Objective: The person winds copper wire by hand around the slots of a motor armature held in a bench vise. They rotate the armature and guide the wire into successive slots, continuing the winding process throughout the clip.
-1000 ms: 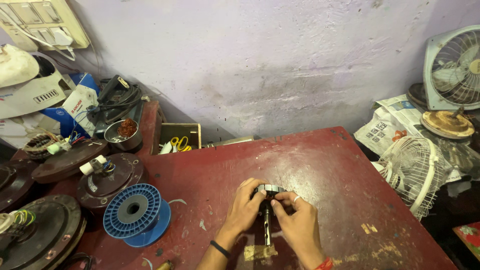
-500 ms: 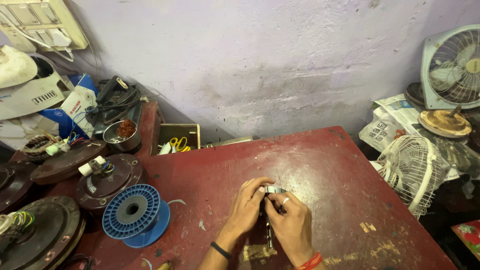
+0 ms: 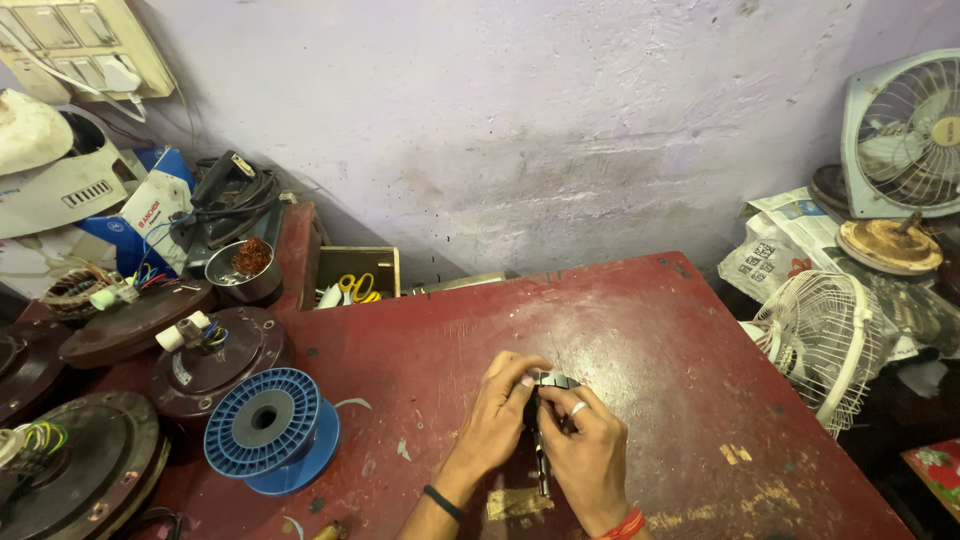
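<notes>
Wooden box (image 3: 352, 262) — yellow-handled scissors (image 3: 357, 287) inside

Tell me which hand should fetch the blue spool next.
Left, probably. The left hand lies on the same side as the blue spool, with bare red table between. The right hand would have to cross over it.

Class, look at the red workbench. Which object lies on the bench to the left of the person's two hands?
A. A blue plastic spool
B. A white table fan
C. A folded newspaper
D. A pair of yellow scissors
A: the blue plastic spool lies flat on the red workbench to the left of the left hand and right hand, which together hold a small metal part.
</notes>
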